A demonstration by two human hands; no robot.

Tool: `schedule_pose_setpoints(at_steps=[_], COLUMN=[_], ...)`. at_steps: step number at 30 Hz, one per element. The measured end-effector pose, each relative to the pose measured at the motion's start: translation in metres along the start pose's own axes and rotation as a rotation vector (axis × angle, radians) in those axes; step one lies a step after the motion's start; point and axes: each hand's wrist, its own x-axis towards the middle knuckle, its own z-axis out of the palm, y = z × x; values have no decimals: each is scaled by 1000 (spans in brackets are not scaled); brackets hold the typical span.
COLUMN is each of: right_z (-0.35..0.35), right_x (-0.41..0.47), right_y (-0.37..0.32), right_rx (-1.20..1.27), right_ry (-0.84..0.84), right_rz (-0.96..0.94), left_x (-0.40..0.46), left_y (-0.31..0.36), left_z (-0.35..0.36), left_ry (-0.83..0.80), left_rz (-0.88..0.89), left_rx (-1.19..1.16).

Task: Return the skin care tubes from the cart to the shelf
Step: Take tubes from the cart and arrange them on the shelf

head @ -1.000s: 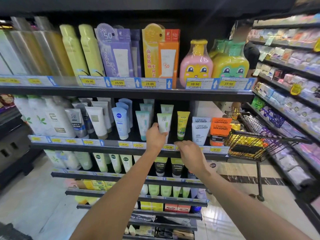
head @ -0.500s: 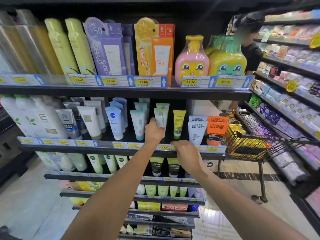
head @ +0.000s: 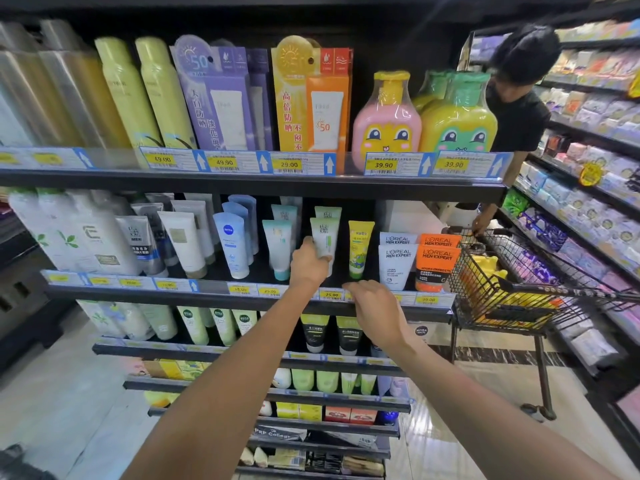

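Left hand [head: 309, 263]: fingers wrapped round the pale green tube [head: 325, 239], upright on the shelf [head: 214, 292], left of the yellow tube [head: 360, 247]
Right hand [head: 375, 308]: fingers loosely bent, seemingly holding nothing, below the yellow tube
Cart [head: 512, 299]: right of the yellow tube

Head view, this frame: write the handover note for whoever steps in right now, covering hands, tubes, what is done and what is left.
Left hand: grips the pale green tube, upright in its row on the second shelf, not yet let go.
Right hand: holds nothing, fingers loosely curled by the shelf's price rail.
Neighbours: teal-capped tube to its left, yellow tube to its right.
Cart: right of the shelf, yellow items inside; whether tubes remain there cannot be told.
Done: this tube is at its slot.
Left: release it, then check the cart.
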Motion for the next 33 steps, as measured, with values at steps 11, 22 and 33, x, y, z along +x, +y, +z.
schedule_pose_setpoints(at_steps=[11, 22, 33], right_z=[-4, -11, -33], right_x=[0, 0, -2], right_y=[-2, -7, -33], right_rx=[7, -9, 31], right_ry=[1, 13, -13], right_rz=[-15, -16, 10], left_x=[-4, -11, -72], left_y=[-5, -5, -2], left_z=[-4, -10, -51], left_ry=[-35, -63, -81], left_rz=[20, 9, 160], left_rx=[5, -1, 300])
